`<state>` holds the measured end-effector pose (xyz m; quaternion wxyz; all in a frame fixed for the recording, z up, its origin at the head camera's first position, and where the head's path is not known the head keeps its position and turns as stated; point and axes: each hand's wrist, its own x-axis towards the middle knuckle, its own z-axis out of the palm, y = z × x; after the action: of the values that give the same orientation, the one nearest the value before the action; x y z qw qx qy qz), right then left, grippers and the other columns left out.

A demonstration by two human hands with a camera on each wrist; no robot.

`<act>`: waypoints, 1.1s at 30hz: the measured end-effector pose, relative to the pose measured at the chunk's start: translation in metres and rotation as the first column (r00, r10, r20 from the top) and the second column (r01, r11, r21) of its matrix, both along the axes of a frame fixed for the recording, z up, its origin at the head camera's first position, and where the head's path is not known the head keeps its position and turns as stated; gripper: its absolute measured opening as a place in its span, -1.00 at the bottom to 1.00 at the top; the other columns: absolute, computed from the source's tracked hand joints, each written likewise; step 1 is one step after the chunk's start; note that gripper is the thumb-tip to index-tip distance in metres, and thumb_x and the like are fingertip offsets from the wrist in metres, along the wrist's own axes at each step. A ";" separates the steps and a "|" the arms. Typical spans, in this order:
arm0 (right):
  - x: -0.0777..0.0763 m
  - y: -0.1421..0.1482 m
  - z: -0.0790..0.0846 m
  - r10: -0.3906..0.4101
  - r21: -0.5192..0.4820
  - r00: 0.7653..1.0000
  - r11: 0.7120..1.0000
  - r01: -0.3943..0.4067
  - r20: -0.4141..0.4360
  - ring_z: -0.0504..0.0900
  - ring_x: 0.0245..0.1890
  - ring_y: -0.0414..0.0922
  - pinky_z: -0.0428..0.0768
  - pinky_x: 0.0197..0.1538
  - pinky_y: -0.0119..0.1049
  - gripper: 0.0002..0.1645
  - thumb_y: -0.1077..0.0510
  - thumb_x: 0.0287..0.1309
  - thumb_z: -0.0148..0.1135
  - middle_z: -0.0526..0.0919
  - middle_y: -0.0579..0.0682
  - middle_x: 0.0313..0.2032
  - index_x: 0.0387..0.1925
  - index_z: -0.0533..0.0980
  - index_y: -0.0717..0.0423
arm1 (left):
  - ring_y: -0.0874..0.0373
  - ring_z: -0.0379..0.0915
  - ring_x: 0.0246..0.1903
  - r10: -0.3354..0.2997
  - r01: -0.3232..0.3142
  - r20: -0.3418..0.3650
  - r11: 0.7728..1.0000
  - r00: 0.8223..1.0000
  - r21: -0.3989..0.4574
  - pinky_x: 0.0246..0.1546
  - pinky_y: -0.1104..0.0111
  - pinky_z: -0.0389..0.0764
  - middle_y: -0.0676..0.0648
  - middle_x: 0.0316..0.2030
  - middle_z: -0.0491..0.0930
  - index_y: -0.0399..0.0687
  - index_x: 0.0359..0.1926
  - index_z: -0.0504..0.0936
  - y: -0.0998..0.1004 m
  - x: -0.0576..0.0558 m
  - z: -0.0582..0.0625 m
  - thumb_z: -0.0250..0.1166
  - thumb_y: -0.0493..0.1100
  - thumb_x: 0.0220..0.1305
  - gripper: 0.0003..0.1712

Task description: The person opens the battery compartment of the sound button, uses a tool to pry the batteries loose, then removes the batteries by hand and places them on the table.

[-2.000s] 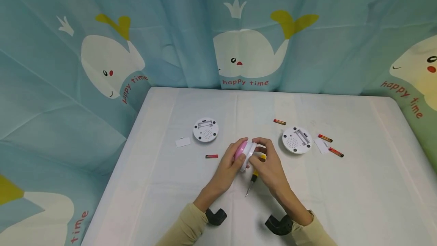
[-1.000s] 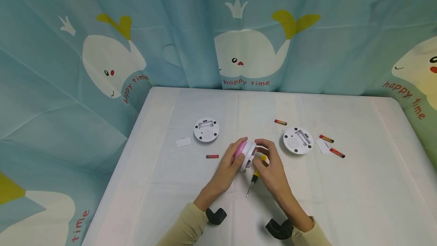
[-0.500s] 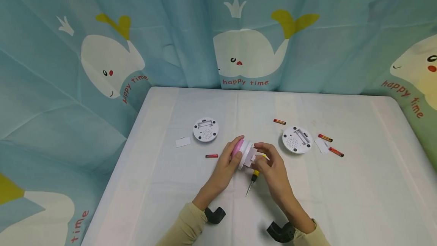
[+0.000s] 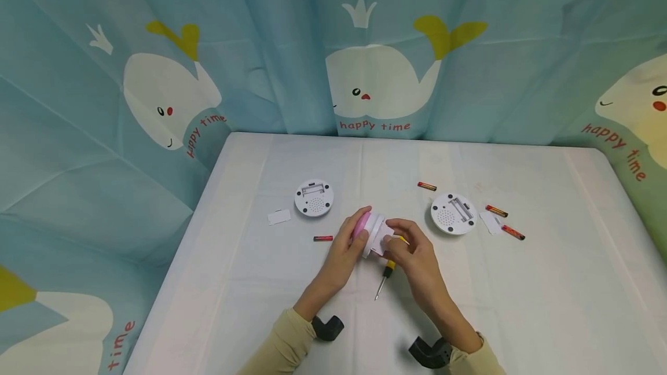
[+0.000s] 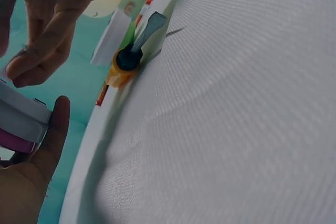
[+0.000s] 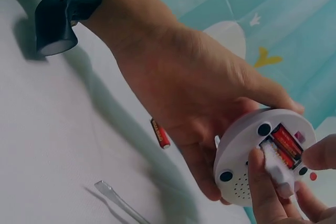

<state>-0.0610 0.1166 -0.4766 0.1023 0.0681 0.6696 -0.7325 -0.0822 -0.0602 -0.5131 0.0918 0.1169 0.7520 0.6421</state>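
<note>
My left hand (image 4: 340, 256) grips a round white device with a pink top (image 4: 369, 229), tilted with its underside toward my right hand. In the right wrist view, that underside shows black feet, speaker holes and an exposed compartment with red batteries (image 6: 287, 141). My right hand (image 4: 419, 259) pinches a small white battery cover (image 6: 278, 171) between thumb and fingers. The cover lies over part of the compartment; whether it is seated there I cannot tell. A screwdriver (image 4: 388, 271) with a yellow handle lies on the table below my right hand, its handle partly hidden.
Two similar white round devices, one on the left (image 4: 314, 198) and one on the right (image 4: 453, 213), lie underside up with bare battery slots. Around them are loose batteries (image 4: 323, 238) and white covers (image 4: 279, 217). A whale-print curtain (image 4: 292, 45) hangs behind the white table (image 4: 271, 317).
The device has shifted slightly left and turned, so more of its underside faces the camera. My right fingers, earlier at the device's edge, now hold the white cover over it.
</note>
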 end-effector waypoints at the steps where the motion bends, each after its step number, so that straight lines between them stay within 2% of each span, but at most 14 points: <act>1: -0.001 0.000 -0.001 0.003 0.011 1.000 1.000 -0.003 0.001 0.68 -0.14 -0.24 0.73 0.01 -0.35 -0.55 0.27 0.43 0.16 0.58 -0.01 0.03 0.30 0.40 0.20 | 0.04 0.33 0.34 0.003 -0.003 -0.001 1.000 1.000 0.001 0.43 0.00 0.38 -0.07 0.42 0.37 0.32 0.59 0.23 0.000 0.000 0.000 0.00 0.08 0.65 -0.42; 8: -0.012 0.005 -0.005 0.030 0.070 0.999 0.997 -0.029 -0.015 0.65 -0.27 -0.32 0.67 -0.08 -0.47 -0.55 0.33 0.37 0.24 0.64 -0.08 -0.09 0.25 0.43 0.25 | -0.03 0.31 0.39 0.038 -0.038 0.014 0.999 0.999 0.014 0.49 -0.10 0.33 -0.04 0.51 0.30 0.36 0.58 0.23 -0.004 -0.001 0.002 0.00 0.10 0.64 -0.42; 14: -0.029 0.011 -0.008 0.029 0.206 0.999 0.978 -0.022 -0.031 0.59 -0.30 -0.27 0.65 -0.15 -0.48 -0.58 0.34 0.35 0.26 0.64 0.08 -0.08 0.21 0.48 0.23 | -0.06 0.28 0.44 0.072 -0.072 0.011 0.997 0.997 0.006 0.54 -0.10 0.27 -0.02 0.56 0.25 0.34 0.58 0.24 -0.006 -0.003 0.004 0.00 0.08 0.64 -0.42; 16: -0.035 0.013 -0.011 0.031 0.271 0.999 0.962 -0.018 -0.042 0.58 -0.28 -0.23 0.64 -0.18 -0.49 -0.60 0.33 0.36 0.25 0.63 0.16 -0.04 0.20 0.50 0.20 | -0.06 0.32 0.41 0.075 -0.075 0.013 0.997 0.997 0.021 0.51 -0.04 0.34 -0.02 0.57 0.24 0.31 0.59 0.24 -0.006 -0.003 0.004 -0.01 0.06 0.64 -0.42; 17: -0.039 0.013 -0.012 0.033 0.305 0.998 0.952 -0.016 -0.051 0.59 -0.26 -0.20 0.63 -0.18 -0.49 -0.61 0.32 0.36 0.25 0.64 0.19 -0.02 0.19 0.51 0.19 | -0.08 0.41 0.35 0.076 -0.077 0.017 0.996 0.997 0.034 0.46 0.02 0.41 -0.04 0.56 0.25 0.29 0.59 0.24 -0.007 -0.003 0.004 -0.02 0.05 0.65 -0.43; 20: -0.048 0.015 -0.014 0.036 0.387 0.997 0.922 -0.004 -0.074 0.58 -0.21 -0.12 0.59 -0.21 -0.51 -0.62 0.32 0.35 0.25 0.64 0.22 0.02 0.17 0.53 0.19 | -0.11 0.63 0.08 0.067 -0.070 0.035 0.994 0.997 0.079 0.24 0.27 0.58 -0.10 0.53 0.28 0.25 0.60 0.23 -0.007 -0.004 0.004 -0.04 0.03 0.67 -0.43; 23: -0.056 0.016 -0.016 0.044 0.455 0.995 0.890 0.000 -0.084 0.57 -0.17 -0.05 0.55 -0.23 -0.52 -0.65 0.30 0.34 0.27 0.66 0.21 0.01 0.14 0.55 0.19 | -0.14 0.73 -0.15 0.053 -0.059 0.054 0.992 0.997 0.116 0.05 0.45 0.63 -0.15 0.50 0.31 0.22 0.60 0.21 -0.008 -0.004 0.005 -0.08 0.02 0.68 -0.43; 29: -0.068 0.014 -0.016 0.083 0.565 0.994 0.825 -0.025 -0.077 0.59 -0.18 0.00 0.55 -0.25 -0.47 -0.72 0.27 0.29 0.34 0.69 0.16 -0.14 0.02 0.63 0.19 | -0.14 0.77 -0.16 0.031 -0.041 0.069 0.989 0.997 0.141 0.07 0.48 0.62 -0.19 0.47 0.37 0.18 0.61 0.20 -0.010 -0.004 0.005 -0.17 0.07 0.70 -0.43; 33: -0.074 0.012 -0.016 0.133 0.638 0.987 0.769 -0.044 -0.091 0.59 -0.24 -0.02 0.53 -0.27 -0.42 -0.76 0.30 0.25 0.37 0.73 0.14 -0.22 -0.04 0.66 0.19 | -0.14 0.77 -0.15 0.031 -0.047 0.100 0.985 0.995 0.166 0.08 0.47 0.63 -0.15 0.48 0.39 0.23 0.60 0.22 -0.010 -0.005 0.006 -0.20 0.12 0.70 -0.43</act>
<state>-0.1350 0.1287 -0.4924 0.0637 0.0187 0.8846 -0.4615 -0.0868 -0.0706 -0.5074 0.1054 0.0784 0.6919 0.7099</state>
